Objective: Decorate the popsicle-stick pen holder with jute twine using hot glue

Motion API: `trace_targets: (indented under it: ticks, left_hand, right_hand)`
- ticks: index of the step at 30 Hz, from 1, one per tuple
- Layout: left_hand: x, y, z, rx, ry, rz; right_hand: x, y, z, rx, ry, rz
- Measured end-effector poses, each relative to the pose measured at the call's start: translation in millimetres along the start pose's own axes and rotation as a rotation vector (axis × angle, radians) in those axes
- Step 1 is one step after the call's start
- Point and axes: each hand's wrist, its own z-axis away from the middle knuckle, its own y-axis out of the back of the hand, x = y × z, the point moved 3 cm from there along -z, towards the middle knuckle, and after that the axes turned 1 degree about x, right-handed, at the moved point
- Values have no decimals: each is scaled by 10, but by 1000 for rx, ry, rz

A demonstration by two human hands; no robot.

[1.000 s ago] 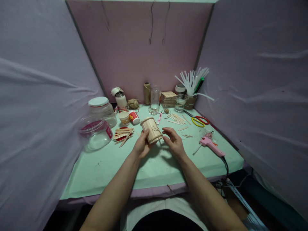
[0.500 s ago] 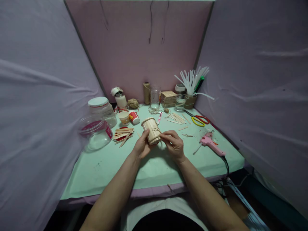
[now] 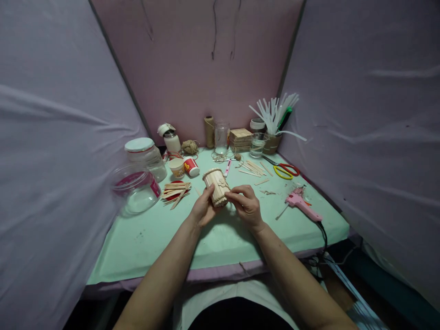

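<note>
A small cup-shaped holder (image 3: 215, 182) covered in wooden craft sticks, with a raised flower-like piece on its side and a twisted band round its rim, is tilted over the table. Wrapped round its lower left side is my left hand (image 3: 204, 207), thumb against the sticks. The fingers of my right hand (image 3: 246, 206) pinch together at the holder's lower right edge; whatever small piece lies between the fingertips is too small to make out. A pink glue gun (image 3: 302, 206) lies on the table to the right of that hand.
Craft sticks on a red lid (image 3: 176, 191) lie to the left, beside clear plastic jars (image 3: 137, 195). Scissors (image 3: 283, 170) and loose sticks (image 3: 252, 168) lie at the right. Paper cups (image 3: 177, 167), twine (image 3: 190, 147) and a pot of glue sticks (image 3: 272, 144) stand behind.
My right fingertips have shifted slightly left along the holder's lower edge. The holder stays in my left hand, almost unmoved.
</note>
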Motion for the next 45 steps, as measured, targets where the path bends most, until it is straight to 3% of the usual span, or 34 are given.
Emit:
trace_targets:
  ticks: [8,13,26,34,37,40,45]
  left_hand:
    - [-8,6,4,28,37,-1]
    - [28,-47,46,44,70,31]
    - [43,-50,45,-51,70,48]
    - [-47,68,5,-28,-44,-96]
    - [-38,88,0,-43,-56,-150]
    - [-1,60,18,-63,-57,-172]
    - [39,6,54,-46,-62,-166]
  right_hand:
    - [-15,6,-4,35,85,-16]
    - [6,0,4,36,25,-22]
    - [32,52,-1,120,-88,-67]
    - [-6,38,4,60,-64,-45]
    - [34,50,12,71,-135,-116]
    - [128,75,18,91,-305,-191]
    - [247,76,20,-26,-481,-176]
